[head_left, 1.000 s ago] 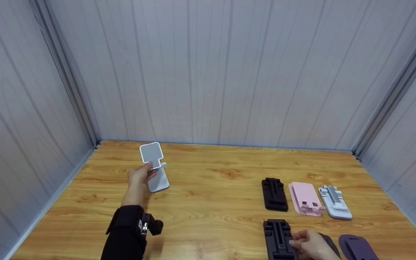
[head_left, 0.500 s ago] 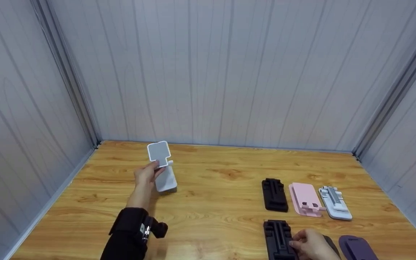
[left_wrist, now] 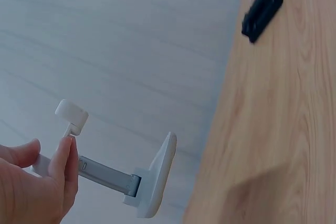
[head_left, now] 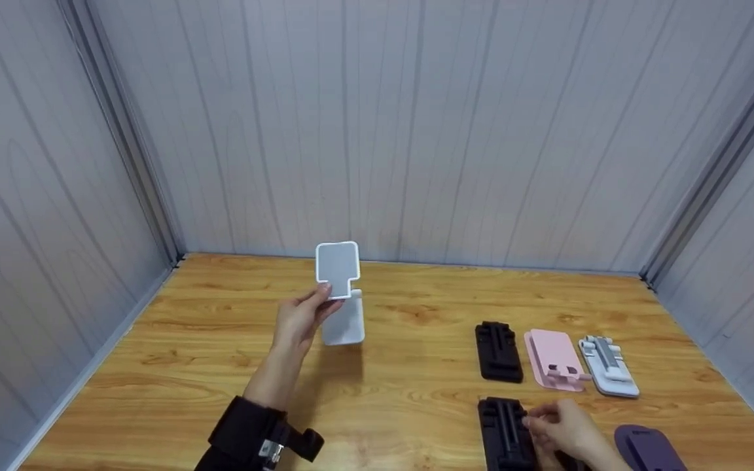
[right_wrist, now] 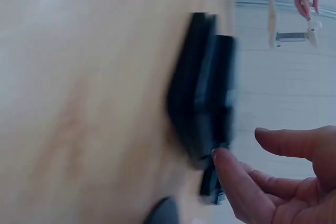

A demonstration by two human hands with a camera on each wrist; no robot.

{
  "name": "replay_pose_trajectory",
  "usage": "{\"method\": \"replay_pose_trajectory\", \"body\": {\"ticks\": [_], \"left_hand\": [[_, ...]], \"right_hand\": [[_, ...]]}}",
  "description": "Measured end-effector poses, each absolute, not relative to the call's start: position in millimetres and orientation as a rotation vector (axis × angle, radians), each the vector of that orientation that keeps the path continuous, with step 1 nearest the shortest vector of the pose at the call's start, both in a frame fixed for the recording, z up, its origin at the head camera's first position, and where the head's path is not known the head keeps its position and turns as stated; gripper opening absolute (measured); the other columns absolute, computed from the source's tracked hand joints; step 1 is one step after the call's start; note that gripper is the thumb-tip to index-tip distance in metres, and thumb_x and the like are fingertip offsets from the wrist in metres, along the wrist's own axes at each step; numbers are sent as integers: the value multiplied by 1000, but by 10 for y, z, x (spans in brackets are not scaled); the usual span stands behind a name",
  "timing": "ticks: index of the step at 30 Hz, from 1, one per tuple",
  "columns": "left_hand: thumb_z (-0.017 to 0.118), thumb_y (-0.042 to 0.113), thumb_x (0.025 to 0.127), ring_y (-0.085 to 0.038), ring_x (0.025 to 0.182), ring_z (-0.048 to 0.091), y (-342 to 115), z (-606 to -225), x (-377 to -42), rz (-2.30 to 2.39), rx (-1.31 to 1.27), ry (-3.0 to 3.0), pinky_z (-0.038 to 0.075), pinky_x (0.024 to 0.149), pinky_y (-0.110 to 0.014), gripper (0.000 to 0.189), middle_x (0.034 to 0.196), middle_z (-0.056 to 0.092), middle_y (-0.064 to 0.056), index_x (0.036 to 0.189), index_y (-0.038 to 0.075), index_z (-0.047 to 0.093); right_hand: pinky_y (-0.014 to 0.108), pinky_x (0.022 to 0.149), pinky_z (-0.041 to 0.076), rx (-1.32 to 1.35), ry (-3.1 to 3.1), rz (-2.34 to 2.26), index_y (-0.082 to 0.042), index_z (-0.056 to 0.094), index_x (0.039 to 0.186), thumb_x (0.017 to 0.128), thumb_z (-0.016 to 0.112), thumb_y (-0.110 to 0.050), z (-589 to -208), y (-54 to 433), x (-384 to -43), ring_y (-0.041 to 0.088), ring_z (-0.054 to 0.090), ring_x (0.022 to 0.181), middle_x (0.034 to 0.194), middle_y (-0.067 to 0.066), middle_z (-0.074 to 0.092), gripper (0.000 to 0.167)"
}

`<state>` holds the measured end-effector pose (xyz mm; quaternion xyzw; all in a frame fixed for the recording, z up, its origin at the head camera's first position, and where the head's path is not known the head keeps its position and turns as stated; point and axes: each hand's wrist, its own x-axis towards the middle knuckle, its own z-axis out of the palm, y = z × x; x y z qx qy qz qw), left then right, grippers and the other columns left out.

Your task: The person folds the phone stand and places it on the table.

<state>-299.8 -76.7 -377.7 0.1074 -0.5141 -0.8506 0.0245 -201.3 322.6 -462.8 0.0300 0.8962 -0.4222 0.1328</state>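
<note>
White stand held over the bench, black stand under your fingertips

Your left hand (head_left: 300, 318) pinches the unfolded white stand (head_left: 340, 294) by its neck, above the bench (head_left: 410, 366), well left of the black stand (head_left: 506, 433). Your right hand (head_left: 563, 428), fingers loosely spread, touches that black stand's right edge. A thin pinch could let the hinged stand swing or slip.
</note>
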Motion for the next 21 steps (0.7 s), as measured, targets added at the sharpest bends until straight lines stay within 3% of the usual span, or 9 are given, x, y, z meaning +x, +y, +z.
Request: {"method": "replay_pose_trajectory", "body": {"ticks": [4, 9, 18, 21], "left_hand": [[60, -6, 107, -9, 75, 72, -626, -3724, -2873, -2640, 241, -1557, 66, 73, -18, 34, 92, 71, -9, 134, -26, 59], [63, -5, 106, -10, 77, 74, -440, -3691, -2705, -2647, 176, -1566, 66, 76, -20, 29, 95, 72, -9, 128, -23, 65], [64, -6, 106, -8, 77, 74, -181, -3729, -2472, -2721, 23, -1574, 67, 80, -21, 28, 93, 74, -4, 128, -23, 64], [63, -6, 105, -8, 78, 75, -112, -3760, -2417, -2745, -12, -1570, 67, 80, -21, 25, 93, 74, -3, 125, -21, 67]], "right_hand": [[27, 67, 66, -84, 2605, -1331, 26, 62, 115, 105, 63, 0, -4382, 3049, -2020, 11, 71, 76, 89, 12, 78, 28], [24, 68, 66, -255, 2521, -1471, 28, 58, 122, 107, 61, -1, -4254, 2869, -2085, 8, 72, 78, 97, 18, 79, 33], [21, 74, 66, -285, 2311, -1734, 30, 52, 131, 108, 56, -1, -4180, 2512, -2128, 3, 72, 79, 98, 0, 78, 39], [20, 74, 65, -297, 2280, -1788, 31, 51, 132, 109, 55, -1, -4177, 2422, -2138, 2, 72, 80, 96, -1, 78, 39]]}}
